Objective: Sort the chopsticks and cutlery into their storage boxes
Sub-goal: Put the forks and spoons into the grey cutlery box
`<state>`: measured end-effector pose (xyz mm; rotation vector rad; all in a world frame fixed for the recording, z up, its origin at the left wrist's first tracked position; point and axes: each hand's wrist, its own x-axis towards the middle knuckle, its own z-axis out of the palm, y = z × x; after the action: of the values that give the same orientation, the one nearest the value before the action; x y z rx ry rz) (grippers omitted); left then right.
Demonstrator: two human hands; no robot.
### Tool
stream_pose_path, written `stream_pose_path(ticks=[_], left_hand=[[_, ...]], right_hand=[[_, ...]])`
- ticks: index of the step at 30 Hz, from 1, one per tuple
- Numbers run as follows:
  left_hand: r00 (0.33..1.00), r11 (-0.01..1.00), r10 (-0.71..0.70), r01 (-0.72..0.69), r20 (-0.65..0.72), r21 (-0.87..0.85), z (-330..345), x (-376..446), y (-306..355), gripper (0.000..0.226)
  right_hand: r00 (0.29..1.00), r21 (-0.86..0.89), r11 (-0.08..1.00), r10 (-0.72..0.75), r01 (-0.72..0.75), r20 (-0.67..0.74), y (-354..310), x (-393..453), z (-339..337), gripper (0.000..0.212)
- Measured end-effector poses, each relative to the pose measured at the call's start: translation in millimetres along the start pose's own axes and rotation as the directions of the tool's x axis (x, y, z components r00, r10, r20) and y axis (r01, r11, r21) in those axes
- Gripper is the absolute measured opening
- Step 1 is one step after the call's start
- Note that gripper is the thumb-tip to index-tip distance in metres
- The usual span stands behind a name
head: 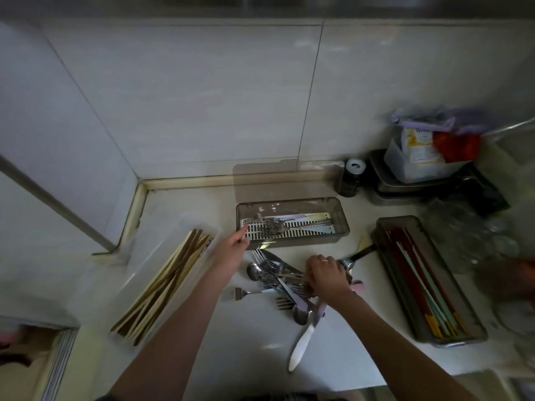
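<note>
Two hands: your left hand [235, 246] reaches the cutlery box [292, 222], grip unclear.
Right hand [325, 273]: grips pile cutlery [278, 277].
Next: carry it to that box.

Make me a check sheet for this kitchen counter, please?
Surface: white counter, dim light.
Job's things: clear box on the left holds wooden chopsticks; grey box at the back holds forks on a slotted tray; right box holds coloured chopsticks; loose cutlery pile in the middle.
Clutter: tub of packets, dark jar, glassware.
Grips: left hand at the grey box's front edge; right hand grips cutlery in the pile.
Cables: nothing seen.
Surroundings: white tiled wall.
</note>
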<state>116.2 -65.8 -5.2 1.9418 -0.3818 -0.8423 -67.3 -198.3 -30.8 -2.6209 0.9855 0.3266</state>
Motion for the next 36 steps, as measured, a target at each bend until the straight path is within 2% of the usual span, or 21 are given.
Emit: stream_pose_path(ticks=[4, 7, 10, 13, 15, 19, 25, 26, 29, 31, 33, 36], left_hand=[[1.0, 1.0, 0.007, -0.006, 0.022, -0.027, 1, 0, -1, 0.039], [1.0, 0.998, 0.008, -0.007, 0.024, -0.058, 0, -1, 1, 0.04], [1.0, 0.994, 0.0, 0.001, 0.015, -0.112, 0, -1, 3, 0.04], [0.999, 0.978, -0.036, 0.031, -0.018, -0.205, 4, 3, 1, 0.039], [0.997, 0.957, -0.079, 0.069, -0.024, -0.283, 6, 7, 1, 0.039], [0.992, 0.944, -0.114, 0.093, -0.048, -0.317, 8, 6, 3, 0.039], [0.997, 0.959, -0.039, 0.017, -0.071, -0.284, 10, 1, 7, 0.037], [0.997, 0.964, -0.027, 0.007, -0.071, -0.267, 10, 0, 6, 0.037], [0.998, 0.963, -0.031, 0.016, -0.052, -0.269, 9, 0, 3, 0.036], [0.998, 0.956, -0.044, 0.029, -0.047, -0.291, 9, 3, 2, 0.037], [0.998, 0.964, -0.026, 0.008, -0.063, -0.267, 12, 5, 0, 0.037], [0.995, 0.974, 0.041, -0.06, -0.091, -0.219, 18, 3, -4, 0.036]], right_hand=[[0.999, -0.062, 0.997, -0.05, 0.051, 0.021, 1, 2, -1, 0.018], [0.999, 0.062, 0.997, -0.046, 0.048, -0.027, -1, -1, -11, 0.013], [0.973, 0.092, 0.99, -0.08, 0.102, -0.216, 1, -2, -27, 0.016], [0.871, 0.062, 0.988, -0.093, 0.14, -0.483, 4, 7, -46, 0.01], [0.839, -0.014, 0.993, -0.104, 0.114, -0.534, 6, 20, -63, 0.011], [0.924, -0.201, 0.974, -0.17, 0.104, -0.344, 2, 53, -88, 0.016], [0.98, -0.053, 0.986, -0.164, 0.158, -0.115, -18, 80, -74, 0.037], [0.975, -0.047, 0.984, -0.175, 0.17, -0.134, -19, 77, -71, 0.036], [0.93, 0.048, 0.977, -0.182, 0.207, -0.319, -7, 59, -70, 0.016], [0.891, 0.133, 0.945, -0.228, 0.3, -0.392, 9, 41, -68, 0.007], [0.904, 0.151, 0.922, -0.299, 0.356, -0.305, 29, 23, -61, 0.005], [0.944, 0.093, 0.939, -0.326, 0.33, -0.059, 53, -3, -45, 0.016]])
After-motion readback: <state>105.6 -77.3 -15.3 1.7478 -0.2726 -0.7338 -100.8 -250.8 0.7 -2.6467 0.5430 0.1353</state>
